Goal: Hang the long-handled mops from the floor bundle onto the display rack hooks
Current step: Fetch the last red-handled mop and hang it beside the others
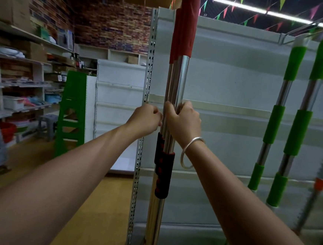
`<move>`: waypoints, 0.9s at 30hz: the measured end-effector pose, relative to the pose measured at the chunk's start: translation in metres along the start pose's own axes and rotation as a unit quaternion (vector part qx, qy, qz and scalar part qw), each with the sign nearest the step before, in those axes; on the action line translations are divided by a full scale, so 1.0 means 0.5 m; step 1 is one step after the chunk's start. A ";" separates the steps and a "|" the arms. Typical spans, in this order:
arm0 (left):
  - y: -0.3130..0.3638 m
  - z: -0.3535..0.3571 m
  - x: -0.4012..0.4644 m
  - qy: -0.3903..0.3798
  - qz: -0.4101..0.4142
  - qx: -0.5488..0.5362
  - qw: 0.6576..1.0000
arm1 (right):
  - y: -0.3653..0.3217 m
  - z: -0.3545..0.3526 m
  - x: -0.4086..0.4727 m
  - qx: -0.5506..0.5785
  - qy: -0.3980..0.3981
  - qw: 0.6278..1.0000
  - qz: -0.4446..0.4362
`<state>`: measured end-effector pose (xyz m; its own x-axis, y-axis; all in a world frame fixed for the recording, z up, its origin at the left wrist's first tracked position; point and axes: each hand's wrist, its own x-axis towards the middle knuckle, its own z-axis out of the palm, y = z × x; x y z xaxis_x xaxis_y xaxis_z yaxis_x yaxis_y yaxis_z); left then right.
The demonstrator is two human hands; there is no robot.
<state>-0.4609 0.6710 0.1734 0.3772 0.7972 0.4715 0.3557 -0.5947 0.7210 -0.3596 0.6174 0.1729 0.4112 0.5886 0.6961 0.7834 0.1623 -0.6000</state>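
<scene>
Both hands hold a bunch of red mops (176,81) upright against the left end of the rack (237,85). Right hand (184,122) wraps the steel shafts, fingers curled round the front and the thumb side toward the camera, a bangle (190,151) loose on the wrist. Left hand (146,119) sits just beside it at the same height, its fingers closed; they seem to pinch the leftmost shaft, though the contact is partly hidden.

Largest first: the rack's white back panel fills the view, with a hook (299,28) reaching out near its top right. Two green mops (300,121) already hang there. The red bunch stands well left of them, its red sleeves rising out of frame, its black grips (162,170) below the hands and its lower ends near the floor.

To do this step well, I judge one mop should be separated from the bunch while the right hand steadies the rest. That mop should then be lifted straight, kept vertical, and its top loop guided onto a free hook. The tops are out of sight, so any loop cannot be confirmed.
</scene>
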 end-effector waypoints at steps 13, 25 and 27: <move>0.023 0.013 -0.044 0.007 -0.008 0.005 1.000 | 0.014 -0.005 -0.027 -0.010 -0.047 0.998 0.029; 0.022 0.030 -0.047 0.040 -0.014 0.043 0.998 | 0.052 -0.017 -0.065 0.014 -0.095 0.994 0.055; 0.027 0.033 -0.052 0.066 -0.006 0.083 0.994 | 0.057 -0.023 -0.068 0.014 -0.100 0.994 0.048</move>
<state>-0.4519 0.6403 0.1625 0.2608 0.8039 0.5345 0.5000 -0.5861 0.6376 -0.3460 0.5930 0.1366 0.3794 0.7477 0.5450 0.7305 0.1194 -0.6724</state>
